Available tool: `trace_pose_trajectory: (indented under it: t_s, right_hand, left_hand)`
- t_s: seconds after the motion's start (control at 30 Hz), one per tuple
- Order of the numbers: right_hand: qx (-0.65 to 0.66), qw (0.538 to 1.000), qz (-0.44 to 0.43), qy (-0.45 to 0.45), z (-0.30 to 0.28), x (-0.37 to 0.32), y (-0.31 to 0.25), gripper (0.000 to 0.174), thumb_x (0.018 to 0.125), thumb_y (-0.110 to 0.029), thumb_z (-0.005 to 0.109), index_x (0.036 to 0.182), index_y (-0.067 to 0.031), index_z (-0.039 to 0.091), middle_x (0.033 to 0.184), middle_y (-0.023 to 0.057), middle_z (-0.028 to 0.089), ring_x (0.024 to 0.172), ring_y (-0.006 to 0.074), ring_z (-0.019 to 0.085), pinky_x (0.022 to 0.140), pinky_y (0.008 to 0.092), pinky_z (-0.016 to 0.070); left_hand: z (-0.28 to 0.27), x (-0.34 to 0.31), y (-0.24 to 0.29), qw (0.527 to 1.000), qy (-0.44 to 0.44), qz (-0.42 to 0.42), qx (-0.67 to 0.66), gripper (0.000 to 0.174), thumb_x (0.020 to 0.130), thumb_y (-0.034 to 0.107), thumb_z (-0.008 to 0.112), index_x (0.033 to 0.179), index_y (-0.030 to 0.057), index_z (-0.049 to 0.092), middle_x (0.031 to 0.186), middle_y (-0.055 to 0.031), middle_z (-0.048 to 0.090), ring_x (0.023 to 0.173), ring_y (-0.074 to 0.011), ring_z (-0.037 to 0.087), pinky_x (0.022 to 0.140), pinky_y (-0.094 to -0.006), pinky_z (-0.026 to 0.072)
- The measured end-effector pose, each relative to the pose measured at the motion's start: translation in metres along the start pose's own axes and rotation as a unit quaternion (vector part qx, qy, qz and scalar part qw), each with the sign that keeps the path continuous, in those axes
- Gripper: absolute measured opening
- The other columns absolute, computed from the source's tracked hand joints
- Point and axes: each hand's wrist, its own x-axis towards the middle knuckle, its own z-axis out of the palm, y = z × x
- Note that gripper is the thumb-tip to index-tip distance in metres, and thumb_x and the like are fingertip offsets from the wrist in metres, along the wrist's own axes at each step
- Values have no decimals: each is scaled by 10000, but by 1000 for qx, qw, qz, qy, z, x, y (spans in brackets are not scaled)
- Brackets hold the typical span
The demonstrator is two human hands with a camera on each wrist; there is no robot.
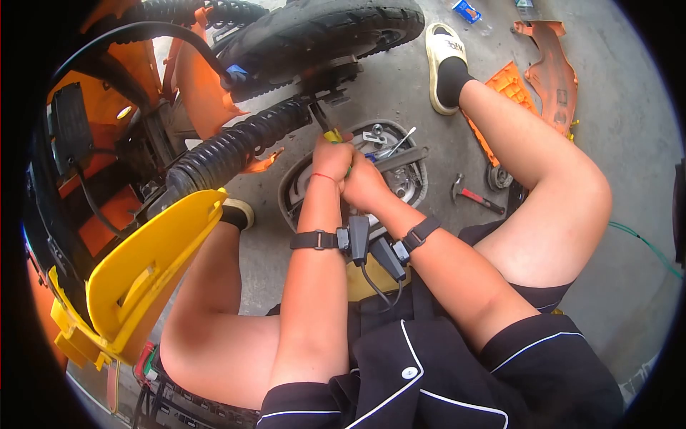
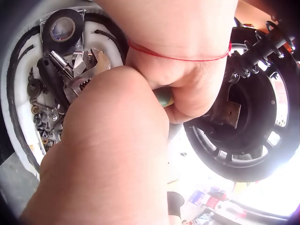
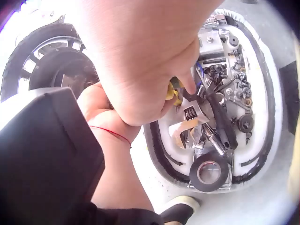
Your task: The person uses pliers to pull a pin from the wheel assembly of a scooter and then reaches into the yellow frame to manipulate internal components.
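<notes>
My left hand (image 1: 331, 159), with a red string at its wrist, and my right hand (image 1: 366, 187) are close together beside the lower end of a black spring shock absorber (image 1: 243, 143). Both grip a tool with a yellow and green handle (image 1: 333, 135); its green part (image 2: 164, 96) shows between the hands in the left wrist view. A yellow part (image 3: 172, 90) shows by the right fingers in the right wrist view. My fingers cover most of the tool, so I cannot tell its kind. The wheel (image 1: 321, 32) lies just beyond.
Under the hands, a dark-rimmed white oval tray (image 3: 265, 136) holds an adjustable wrench (image 3: 180, 131), black tape (image 3: 193, 174) and small hardware. A red-handled hammer (image 1: 480, 200) and orange panels (image 1: 554, 79) lie right on the floor. A yellow panel (image 1: 136, 279) stands left.
</notes>
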Motion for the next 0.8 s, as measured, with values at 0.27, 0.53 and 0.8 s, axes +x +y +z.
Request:
trace_pose_trajectory:
  t_s: [0.27, 0.53, 0.8]
  right_hand:
    - [-5, 1000, 7, -7, 1, 1, 0, 680, 827, -374, 689, 1283, 77, 462, 1156, 351, 604, 1117, 492, 580, 931, 515, 483]
    - [-32, 997, 63, -14, -7, -7, -14, 669, 838, -416, 652, 1299, 37, 477, 1125, 341, 630, 1075, 481, 607, 904, 524, 483]
    - [172, 974, -74, -129, 16, 20, 42, 824, 788, -407, 768, 1361, 70, 416, 1285, 312, 574, 1229, 382, 566, 990, 408, 456]
  left_hand:
    - [2, 3, -5, 998, 51, 24, 34, 426, 775, -98, 546, 1194, -25, 518, 1103, -154, 639, 946, -233, 619, 789, -337, 507]
    - [11, 12, -4, 981, 141, 62, 114, 238, 922, 205, 636, 912, -31, 613, 797, -127, 662, 719, -207, 637, 641, -363, 491]
    - [18, -4, 12, 936, 215, 43, 275, 436, 930, 356, 581, 1027, -67, 627, 1030, -318, 657, 1000, -460, 636, 879, -490, 495]
